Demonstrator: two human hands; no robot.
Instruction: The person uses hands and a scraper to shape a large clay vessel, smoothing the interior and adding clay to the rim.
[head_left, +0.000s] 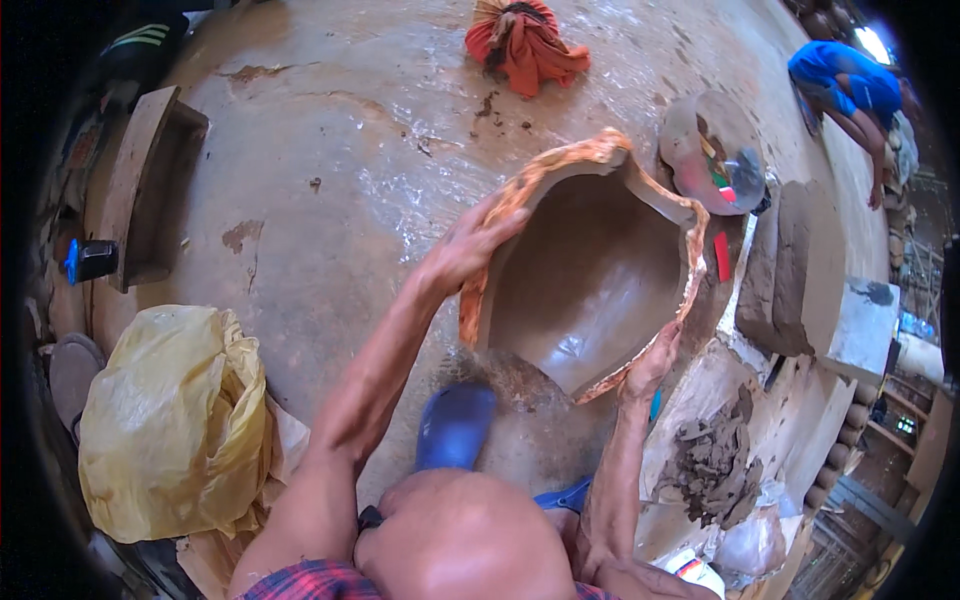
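Between my hands is a large hollow mould (600,270) with a rough orange-brown rim and a smooth grey-brown inside. Its outline is wavy, coming to points at the top and the bottom. My left hand (475,248) grips the left side of the rim, fingers over the edge. Lower down on the right, my right hand (652,362) is closed round the rim near the bottom point. The outer underside of the mould is hidden. Below it a blue shoe (455,425) shows on the floor.
To the right stand a round basin (685,140) holding small items, a red strip (722,257), a grey clay block (785,270) and crumbled clay (715,460). A yellow plastic bag (165,430) and wooden bench (135,185) are left. Orange cloth (525,45) lies ahead; a person (850,80) bends far right.
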